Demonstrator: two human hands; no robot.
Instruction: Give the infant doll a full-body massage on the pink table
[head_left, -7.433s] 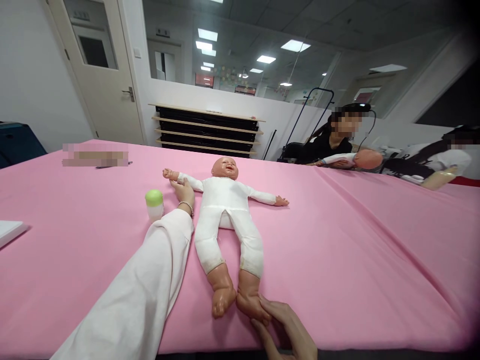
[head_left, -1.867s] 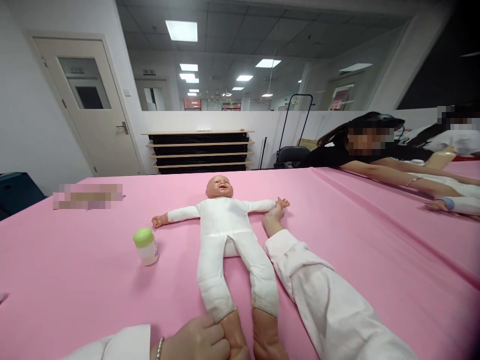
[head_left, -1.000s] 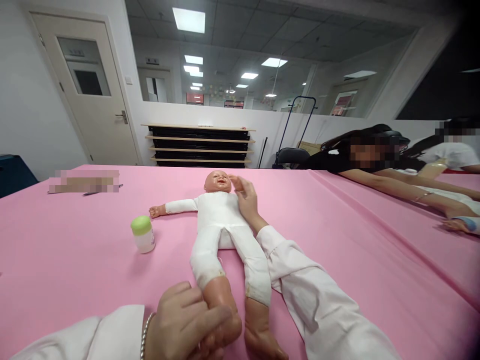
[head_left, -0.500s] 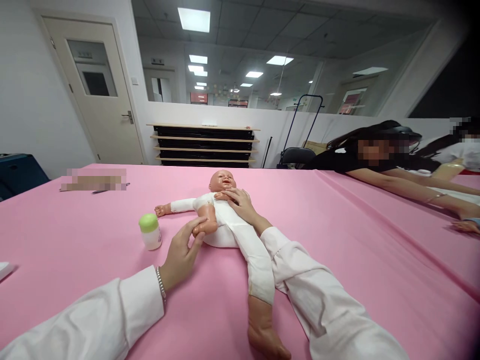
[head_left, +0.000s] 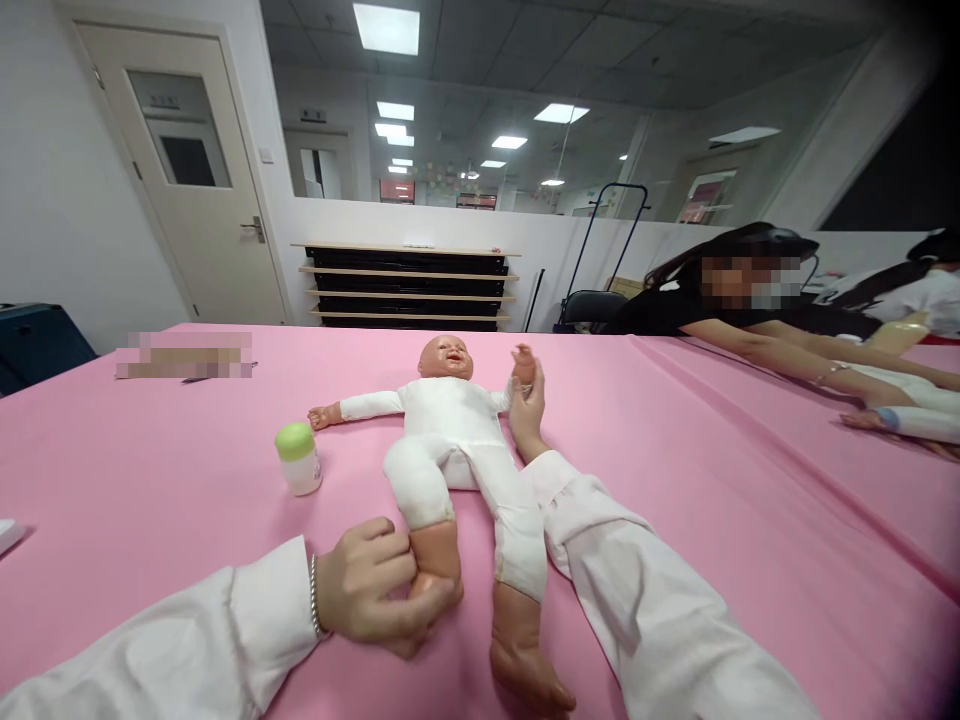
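Observation:
A baby doll (head_left: 454, 410) with a white cloth body lies on its back on the pink table cover (head_left: 675, 480), its head at the far end. My left hand (head_left: 382, 580) is closed around the foot of the doll's leg on the left, which is stretched toward me. The doll's other leg lies straight, its bare foot (head_left: 525, 650) near the front. My right hand (head_left: 530, 410) grips the doll's raised arm at the wrist, with the small doll hand (head_left: 523, 365) showing above my fingers. A jar with a green lid (head_left: 298, 458) stands left of the doll.
Another person (head_left: 742, 280) leans over the table at the right, arms stretched toward another doll's arm (head_left: 892, 420). A blurred tan item (head_left: 191, 358) lies at the far left. A white object (head_left: 9, 535) sits at the left edge. Shelves (head_left: 409, 285) stand behind the table.
The doll's left-side leg has gone from bent up to stretched toward me, with my left hand on it. My right hand has carried the doll's arm from its chest out to the right.

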